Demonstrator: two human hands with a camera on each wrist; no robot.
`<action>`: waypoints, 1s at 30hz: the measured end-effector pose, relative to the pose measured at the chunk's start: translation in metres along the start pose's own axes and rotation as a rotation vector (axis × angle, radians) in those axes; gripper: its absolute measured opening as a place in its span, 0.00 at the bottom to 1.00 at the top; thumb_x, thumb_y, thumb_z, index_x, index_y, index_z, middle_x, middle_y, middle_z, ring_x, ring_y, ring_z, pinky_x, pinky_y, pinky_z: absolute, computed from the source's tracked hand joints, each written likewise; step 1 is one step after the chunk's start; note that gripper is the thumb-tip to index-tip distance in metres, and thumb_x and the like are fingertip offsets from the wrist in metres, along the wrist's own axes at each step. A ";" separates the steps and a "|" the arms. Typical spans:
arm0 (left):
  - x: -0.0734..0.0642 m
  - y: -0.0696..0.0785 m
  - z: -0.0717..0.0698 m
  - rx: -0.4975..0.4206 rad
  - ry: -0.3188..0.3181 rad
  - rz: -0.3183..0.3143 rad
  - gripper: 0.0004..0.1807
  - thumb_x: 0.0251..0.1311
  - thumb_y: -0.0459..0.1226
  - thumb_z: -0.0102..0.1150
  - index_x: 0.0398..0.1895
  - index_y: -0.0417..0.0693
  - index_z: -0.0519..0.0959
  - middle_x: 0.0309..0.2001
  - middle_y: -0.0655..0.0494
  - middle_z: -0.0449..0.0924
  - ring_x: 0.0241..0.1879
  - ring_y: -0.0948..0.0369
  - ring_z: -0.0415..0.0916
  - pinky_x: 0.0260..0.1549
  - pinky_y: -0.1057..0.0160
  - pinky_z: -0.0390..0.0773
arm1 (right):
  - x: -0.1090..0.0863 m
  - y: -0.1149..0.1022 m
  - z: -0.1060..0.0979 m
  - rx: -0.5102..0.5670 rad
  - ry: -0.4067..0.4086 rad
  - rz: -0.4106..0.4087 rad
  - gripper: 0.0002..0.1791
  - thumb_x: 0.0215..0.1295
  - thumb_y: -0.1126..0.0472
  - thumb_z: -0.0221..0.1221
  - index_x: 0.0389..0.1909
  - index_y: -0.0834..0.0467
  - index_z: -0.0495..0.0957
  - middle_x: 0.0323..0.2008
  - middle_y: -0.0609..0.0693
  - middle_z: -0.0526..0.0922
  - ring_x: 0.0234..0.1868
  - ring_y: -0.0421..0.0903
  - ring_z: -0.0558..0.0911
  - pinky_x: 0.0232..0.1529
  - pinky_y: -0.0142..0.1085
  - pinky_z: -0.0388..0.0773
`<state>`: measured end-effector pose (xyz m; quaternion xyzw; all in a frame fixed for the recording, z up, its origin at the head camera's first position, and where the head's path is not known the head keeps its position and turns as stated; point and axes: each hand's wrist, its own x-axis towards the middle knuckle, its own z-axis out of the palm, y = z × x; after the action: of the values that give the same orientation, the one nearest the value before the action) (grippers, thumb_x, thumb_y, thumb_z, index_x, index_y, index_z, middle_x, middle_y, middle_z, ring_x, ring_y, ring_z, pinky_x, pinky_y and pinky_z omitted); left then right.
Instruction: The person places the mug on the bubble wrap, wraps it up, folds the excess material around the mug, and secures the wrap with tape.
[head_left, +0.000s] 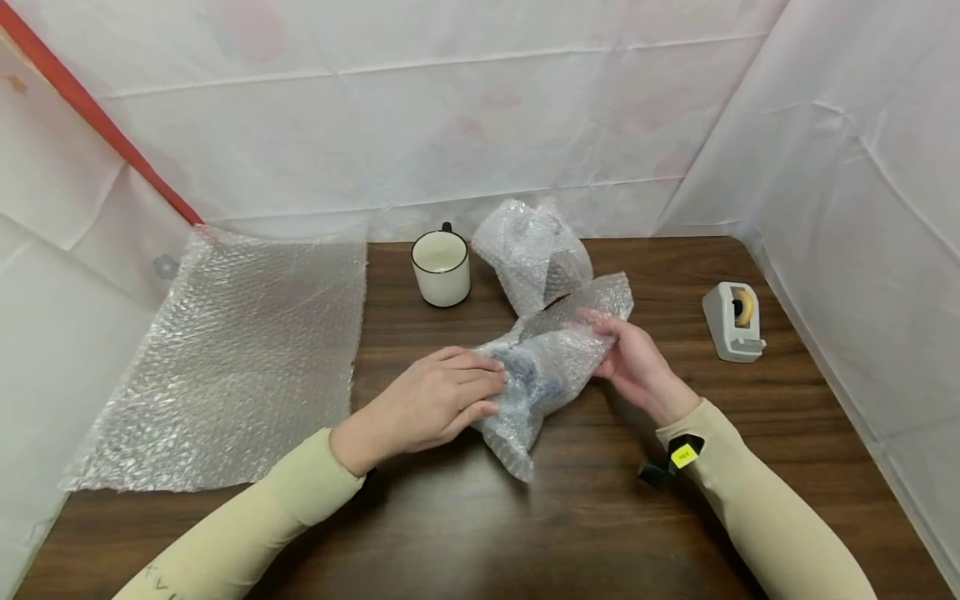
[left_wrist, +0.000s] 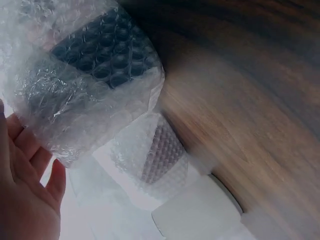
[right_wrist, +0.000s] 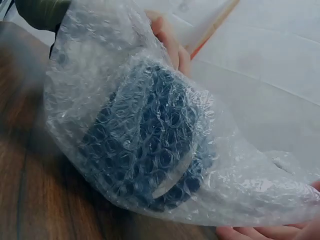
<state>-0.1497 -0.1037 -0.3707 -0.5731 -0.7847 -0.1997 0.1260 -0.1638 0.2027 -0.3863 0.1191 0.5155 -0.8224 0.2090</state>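
A bubble-wrapped bundle (head_left: 525, 379) lies slantwise between both hands over the table. Through its plastic shows a dark blue, cup-like thing (right_wrist: 155, 125) with a pale curved band, its exact kind blurred by the bubbles. My left hand (head_left: 435, 396) rests on the bundle's left side, fingers extended against the wrap. At the far right end, my right hand (head_left: 637, 367) pinches the loose flap of bubble wrap (head_left: 600, 304), some fingers showing through the film. In the left wrist view the left fingertips (left_wrist: 57, 170) touch the wrap's edge.
Behind the bundle stands another wrapped item (head_left: 528, 250), with a white black-rimmed mug (head_left: 441, 271) to its left. A flat bubble-wrap sheet (head_left: 247, 358) covers the table's left side. A tape dispenser (head_left: 733, 321) sits at right. White curtains (head_left: 450, 108) enclose the wooden table (head_left: 585, 533).
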 end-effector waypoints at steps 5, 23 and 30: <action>0.002 0.002 0.001 -0.036 -0.078 -0.006 0.35 0.66 0.64 0.50 0.54 0.43 0.80 0.53 0.56 0.82 0.61 0.59 0.72 0.68 0.57 0.60 | -0.012 -0.001 -0.005 0.024 -0.042 -0.038 0.32 0.72 0.70 0.32 0.77 0.63 0.49 0.71 0.63 0.63 0.53 0.47 0.83 0.52 0.41 0.80; 0.007 -0.014 -0.003 -0.143 -0.223 0.063 0.27 0.50 0.38 0.75 0.55 0.43 0.79 0.57 0.53 0.79 0.63 0.59 0.71 0.71 0.61 0.54 | -0.040 0.008 -0.001 -0.244 -0.495 -0.336 0.37 0.63 0.77 0.33 0.76 0.64 0.54 0.72 0.56 0.66 0.73 0.49 0.62 0.70 0.38 0.58; 0.003 -0.012 -0.003 -0.191 -0.205 -0.001 0.29 0.50 0.35 0.75 0.56 0.42 0.76 0.56 0.54 0.80 0.63 0.59 0.71 0.71 0.61 0.54 | -0.051 0.014 0.032 -0.797 -0.421 -0.557 0.23 0.77 0.68 0.41 0.68 0.71 0.66 0.72 0.53 0.65 0.70 0.42 0.65 0.69 0.33 0.59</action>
<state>-0.1624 -0.1056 -0.3692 -0.5995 -0.7712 -0.2139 -0.0099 -0.1119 0.1801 -0.3621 -0.2787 0.7471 -0.5933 0.1109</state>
